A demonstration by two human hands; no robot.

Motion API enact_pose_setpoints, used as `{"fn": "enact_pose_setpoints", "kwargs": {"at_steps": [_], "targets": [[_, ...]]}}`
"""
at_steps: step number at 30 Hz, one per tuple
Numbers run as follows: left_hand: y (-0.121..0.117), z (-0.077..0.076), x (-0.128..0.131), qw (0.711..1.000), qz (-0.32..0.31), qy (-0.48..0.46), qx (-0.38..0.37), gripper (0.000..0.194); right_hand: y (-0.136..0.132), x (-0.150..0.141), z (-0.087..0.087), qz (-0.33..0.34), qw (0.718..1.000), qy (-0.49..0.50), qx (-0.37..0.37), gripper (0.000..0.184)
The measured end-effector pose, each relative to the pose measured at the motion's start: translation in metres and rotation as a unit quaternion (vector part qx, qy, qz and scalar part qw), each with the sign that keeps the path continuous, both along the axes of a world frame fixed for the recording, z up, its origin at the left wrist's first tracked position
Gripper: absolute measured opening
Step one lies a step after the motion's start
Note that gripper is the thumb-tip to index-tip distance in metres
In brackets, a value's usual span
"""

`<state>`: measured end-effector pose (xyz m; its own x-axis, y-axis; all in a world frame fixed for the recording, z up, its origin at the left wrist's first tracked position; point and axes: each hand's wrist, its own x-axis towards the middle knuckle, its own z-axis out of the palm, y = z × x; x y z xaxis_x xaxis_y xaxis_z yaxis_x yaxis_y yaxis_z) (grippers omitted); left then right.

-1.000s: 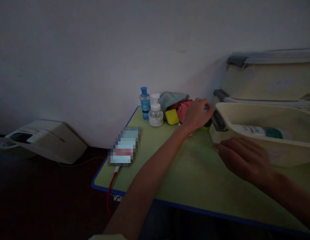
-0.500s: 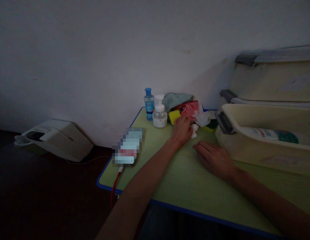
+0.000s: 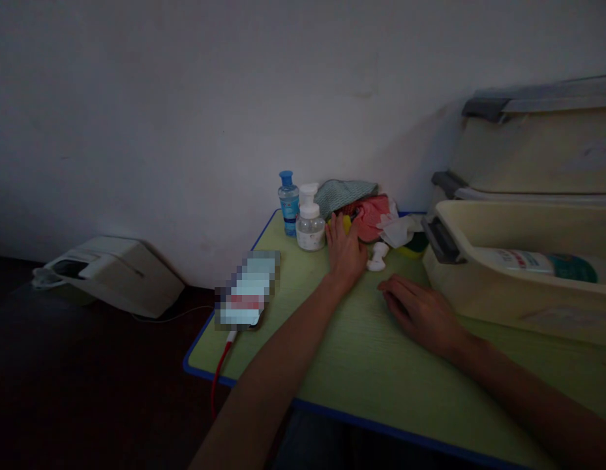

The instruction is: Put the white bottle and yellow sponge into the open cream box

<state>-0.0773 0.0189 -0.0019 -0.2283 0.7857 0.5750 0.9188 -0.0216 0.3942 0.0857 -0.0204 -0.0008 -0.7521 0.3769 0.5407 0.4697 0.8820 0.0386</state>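
My left hand (image 3: 346, 251) lies flat on the green table (image 3: 332, 339), fingers stretched over a yellow sponge (image 3: 348, 222) beside a clear pump bottle (image 3: 310, 226). My right hand (image 3: 420, 313) rests palm down on the table, loosely curled and holding nothing, just left of a cream plastic bin (image 3: 518, 307). A small white object (image 3: 377, 259) lies between the two hands. Behind it sit a red cloth (image 3: 372, 215), a teal cloth (image 3: 342, 192) and crumpled white tissue (image 3: 403, 230).
A blue-capped bottle (image 3: 287, 203) stands at the table's back left corner. A phone (image 3: 246, 290) with a red cable (image 3: 219, 372) lies near the left edge. The bin holds a lying bottle (image 3: 542, 264). Stacked lidded bins (image 3: 537, 150) rise behind. A white box (image 3: 111, 277) sits on the dark floor.
My left hand left the bin handle, swept left along the clutter and now lies on the yellow sponge. My right hand slid left and settled flat on the table.
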Motion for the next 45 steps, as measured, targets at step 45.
{"fn": "enact_pose_setpoints", "kwargs": {"at_steps": [45], "targets": [[-0.0017, -0.0011, 0.0, 0.997, 0.029, -0.019, 0.065, 0.047, 0.0005, -0.0002, -0.0013, 0.004, 1.0, -0.009, -0.008, 0.019]]}}
